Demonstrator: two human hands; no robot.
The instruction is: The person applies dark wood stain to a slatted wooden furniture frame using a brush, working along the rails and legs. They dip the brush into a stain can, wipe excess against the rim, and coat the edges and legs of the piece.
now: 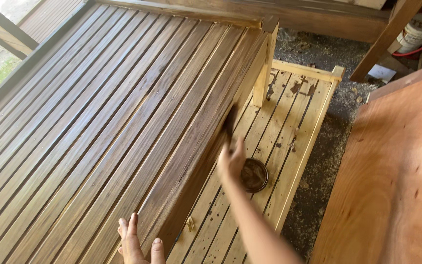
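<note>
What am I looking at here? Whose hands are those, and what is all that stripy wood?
There is one picture, taken by a camera on a person's head, looking down at their own two bare hands. No machine is here.

The stripy wood is a big slatted panel made of dark brown boards. Below its edge lies a smaller pale slatted frame with dark spots on it. A small round tin of dark brown stuff sits on that pale frame.

The left hand rests flat on the dark panel near the bottom. The right hand is blurry and holds something dark, maybe a brush, against the panel's side edge. A reddish board is on the right.
</note>
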